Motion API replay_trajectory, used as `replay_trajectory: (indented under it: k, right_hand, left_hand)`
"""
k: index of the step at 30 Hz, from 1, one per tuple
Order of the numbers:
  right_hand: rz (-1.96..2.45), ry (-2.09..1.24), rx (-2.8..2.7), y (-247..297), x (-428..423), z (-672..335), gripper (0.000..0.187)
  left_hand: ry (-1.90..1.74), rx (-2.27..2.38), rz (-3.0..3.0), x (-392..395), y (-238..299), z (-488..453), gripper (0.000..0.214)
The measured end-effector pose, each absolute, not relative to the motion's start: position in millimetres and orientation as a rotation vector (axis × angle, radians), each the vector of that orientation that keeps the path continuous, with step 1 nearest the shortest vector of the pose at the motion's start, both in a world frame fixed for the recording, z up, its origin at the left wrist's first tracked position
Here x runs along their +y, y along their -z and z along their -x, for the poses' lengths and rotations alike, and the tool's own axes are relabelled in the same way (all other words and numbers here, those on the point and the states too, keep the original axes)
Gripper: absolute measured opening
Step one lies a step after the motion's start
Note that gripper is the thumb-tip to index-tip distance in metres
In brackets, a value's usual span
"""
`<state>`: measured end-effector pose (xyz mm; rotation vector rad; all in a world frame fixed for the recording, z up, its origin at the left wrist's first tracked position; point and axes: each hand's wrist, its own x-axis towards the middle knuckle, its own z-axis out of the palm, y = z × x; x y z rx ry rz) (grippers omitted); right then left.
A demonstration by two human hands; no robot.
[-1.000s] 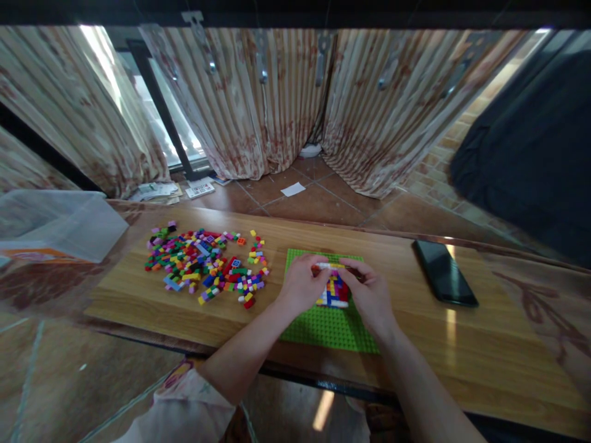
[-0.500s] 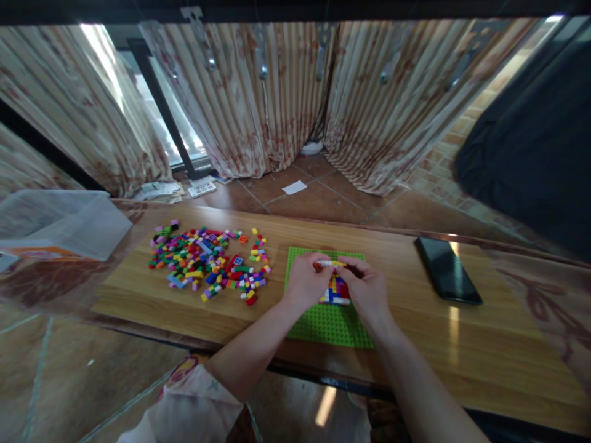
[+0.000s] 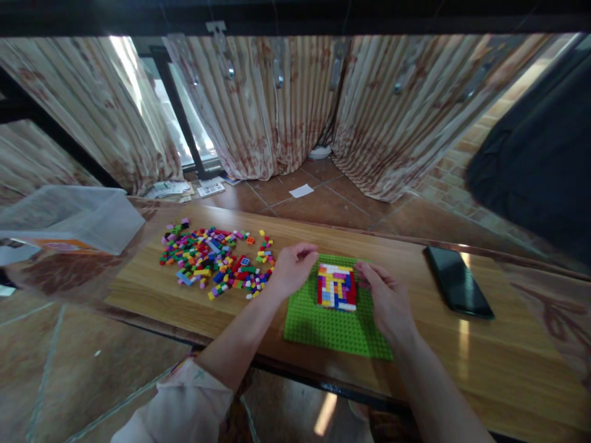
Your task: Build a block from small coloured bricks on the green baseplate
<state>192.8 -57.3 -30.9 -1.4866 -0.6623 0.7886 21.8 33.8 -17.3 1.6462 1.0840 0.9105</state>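
Observation:
A green baseplate (image 3: 323,323) lies on the wooden table, with a rectangular patch of red, yellow, white and blue bricks (image 3: 337,287) pressed onto its far half. My left hand (image 3: 289,269) hovers at the plate's left edge, fingers loosely curled with nothing visible in them. To the right of the brick patch, my right hand (image 3: 386,296) rests on the plate with fingers loosely bent toward the patch and nothing held. A scattered pile of small coloured bricks (image 3: 215,263) lies on the table just left of my left hand.
A black phone (image 3: 458,289) lies on the table to the right. A clear plastic box (image 3: 74,218) stands at the far left. The table's near edge (image 3: 295,372) runs below the plate. Beyond the table are tiled floor, striped curtains and a dark cloth at the right.
Both hands have come off the brick patch and moved apart, the left toward the loose pile, the right to the patch's right side. The whole patch now shows. The camera shifted slightly.

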Motion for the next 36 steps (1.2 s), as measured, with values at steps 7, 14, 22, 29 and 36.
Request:
replay_trajectory:
  k: [7,14,22,29,36]
  right_hand:
    - [1.552,-0.798,-0.672,39.0,-58.3,-196.1,0.039]
    - [1.688,-0.787,-0.664,42.8,-62.0,-201.9,0.041]
    - [1.888,-0.753,-0.789,42.4,-63.3,-206.7,0.043]
    - [1.944,-0.718,-0.833,37.6,-62.4,-206.4,0.041]
    - [2.001,-0.721,-0.800,26.3,-61.4,-200.1,0.040]
  left_hand:
    - [-1.005,1.205,-1.709,53.5,8.1,9.0,0.019]
    - [-0.976,1.564,-1.799,74.2,0.8,53.6,0.022]
    - [-0.763,2.093,-1.823,90.7,-8.1,116.3,0.033]
    - [-0.496,2.262,-1.818,92.2,-9.5,160.8,0.035]
    - [-0.361,2.235,-1.935,86.1,-5.5,161.0,0.035]
